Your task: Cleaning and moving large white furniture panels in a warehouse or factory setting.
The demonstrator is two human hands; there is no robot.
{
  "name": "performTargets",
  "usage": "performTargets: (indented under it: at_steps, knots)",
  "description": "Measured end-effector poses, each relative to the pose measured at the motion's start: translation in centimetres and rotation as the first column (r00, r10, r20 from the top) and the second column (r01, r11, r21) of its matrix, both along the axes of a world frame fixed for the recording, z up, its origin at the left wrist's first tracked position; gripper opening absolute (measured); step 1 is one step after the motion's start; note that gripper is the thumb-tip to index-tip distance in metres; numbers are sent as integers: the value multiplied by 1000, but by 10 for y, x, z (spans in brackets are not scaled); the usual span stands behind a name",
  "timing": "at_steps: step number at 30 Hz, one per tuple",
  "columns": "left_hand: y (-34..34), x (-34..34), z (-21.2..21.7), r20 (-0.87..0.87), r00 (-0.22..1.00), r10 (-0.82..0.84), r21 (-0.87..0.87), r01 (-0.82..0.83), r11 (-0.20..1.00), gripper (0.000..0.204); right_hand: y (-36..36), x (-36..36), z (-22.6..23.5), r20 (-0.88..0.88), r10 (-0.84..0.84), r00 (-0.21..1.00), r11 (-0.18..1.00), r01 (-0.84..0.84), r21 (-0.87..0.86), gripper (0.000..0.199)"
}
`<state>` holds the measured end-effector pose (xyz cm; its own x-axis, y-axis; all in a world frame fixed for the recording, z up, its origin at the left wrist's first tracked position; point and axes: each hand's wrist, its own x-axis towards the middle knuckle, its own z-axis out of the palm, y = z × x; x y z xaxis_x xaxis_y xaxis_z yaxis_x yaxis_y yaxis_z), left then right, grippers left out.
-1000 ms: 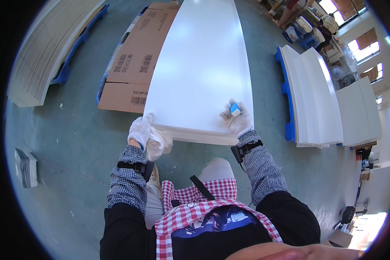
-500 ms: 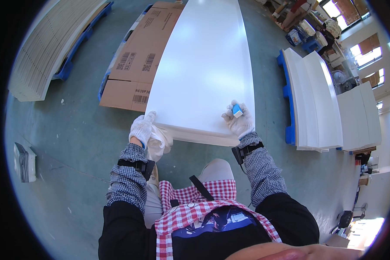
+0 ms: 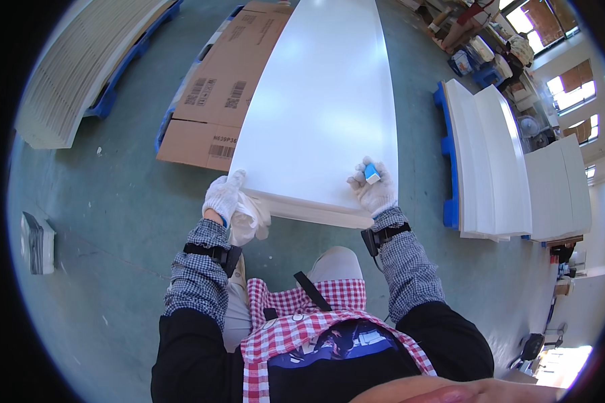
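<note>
Head view: right grip (image 3: 376,191), half-curled, holds blue-and-white block (image 3: 372,174).

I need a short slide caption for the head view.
Gloved left hand with white cloth, gloved right hand holding blue-and-white block, at a white panel.

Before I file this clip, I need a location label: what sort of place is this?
Probably a workshop or factory: a long white panel lies in front, stacked white boards sit on a blue pallet at right, and brown cardboard lies at left.
</note>
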<state>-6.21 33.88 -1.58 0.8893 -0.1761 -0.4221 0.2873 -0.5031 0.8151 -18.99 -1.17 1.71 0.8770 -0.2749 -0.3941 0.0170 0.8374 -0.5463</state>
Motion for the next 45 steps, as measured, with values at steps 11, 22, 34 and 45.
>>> performTargets:
  at_steps: [11,22,34,45]
  knots:
    - [3,-1,5,25,1000,16,28,-17,999,58,-2,1,-4,11,34,999,999,-34,-29,30]
    - [-1,-1,12,-10,1000,10,37,-10,999,60,-1,0,-1,-25,8,1000,999,-9,-45,31]
    - [7,6,-20,342,729,-592,559,348,752,33,-2,-5,-11,22,-29,999,999,30,-32,32]
    - [4,4,6,-79,994,-78,82,85,993,68,1,-4,-6,163,-35,986,999,30,33,30]
